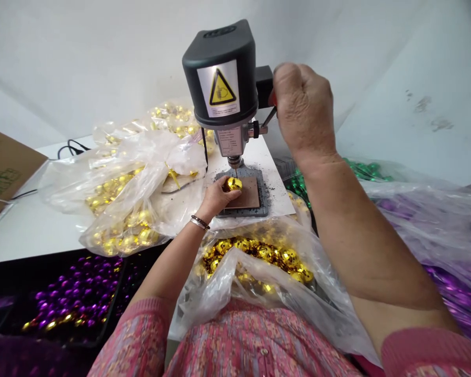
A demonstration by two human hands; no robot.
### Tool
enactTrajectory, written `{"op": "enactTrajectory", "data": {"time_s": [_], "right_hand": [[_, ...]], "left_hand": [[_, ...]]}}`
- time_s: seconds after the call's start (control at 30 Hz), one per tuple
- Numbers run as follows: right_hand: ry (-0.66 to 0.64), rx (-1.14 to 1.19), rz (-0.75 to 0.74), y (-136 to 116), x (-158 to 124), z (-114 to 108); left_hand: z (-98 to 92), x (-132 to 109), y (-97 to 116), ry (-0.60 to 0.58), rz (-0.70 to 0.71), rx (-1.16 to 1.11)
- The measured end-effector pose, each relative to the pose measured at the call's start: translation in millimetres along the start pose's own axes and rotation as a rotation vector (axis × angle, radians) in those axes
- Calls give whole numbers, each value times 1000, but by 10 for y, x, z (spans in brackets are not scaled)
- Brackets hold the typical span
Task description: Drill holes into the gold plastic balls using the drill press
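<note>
A small black bench drill [222, 73] with a yellow warning sticker stands on the white table [27, 230]. My left hand [215, 198] pinches a shiny gold ball [233, 184] and holds it on the brown pad [248, 195] of the drill's base, right under the bit. My right hand [304, 107] is raised and closed in a fist round the drill's feed lever [270, 116] at the machine's right side.
A clear bag of gold balls [255, 256] lies open in my lap. More bagged gold balls [118, 209] sit left of the drill. A black tray of purple balls [78, 293] is at lower left, green balls [361, 170] and purple ones [455, 293] right, a cardboard box [3, 167] far left.
</note>
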State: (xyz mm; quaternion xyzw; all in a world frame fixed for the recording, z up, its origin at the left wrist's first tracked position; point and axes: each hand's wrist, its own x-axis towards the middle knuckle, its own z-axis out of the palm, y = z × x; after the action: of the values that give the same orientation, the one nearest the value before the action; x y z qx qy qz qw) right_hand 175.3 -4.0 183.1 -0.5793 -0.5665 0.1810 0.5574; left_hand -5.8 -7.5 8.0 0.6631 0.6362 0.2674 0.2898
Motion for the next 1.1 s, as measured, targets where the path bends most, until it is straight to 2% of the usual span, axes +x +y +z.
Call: {"op": "enactTrajectory", "data": {"time_s": [0.13,0.23,0.33,0.47,0.63,0.83,1.1], "right_hand": [[-23,-33,-11,-29,10,-23],[-27,-32,-20,-17,7,-22],[-31,-12,-25,24,-19,-12],[2,37,-68,114,-125,-21],[-9,-4,-152,287,-346,-62],[0,-49,-314,528,-555,-30],[30,-39,-419,770,-621,53]], "left_hand": [[46,80,13,-8,104,124],[77,139,-13,-39,144,124],[104,164,-53,-92,106,18],[138,137,-78,-90,27,-124],[171,113,-94,-79,44,-237],[175,112,-101,-71,47,-228],[151,86,-96,-85,45,-188]]}}
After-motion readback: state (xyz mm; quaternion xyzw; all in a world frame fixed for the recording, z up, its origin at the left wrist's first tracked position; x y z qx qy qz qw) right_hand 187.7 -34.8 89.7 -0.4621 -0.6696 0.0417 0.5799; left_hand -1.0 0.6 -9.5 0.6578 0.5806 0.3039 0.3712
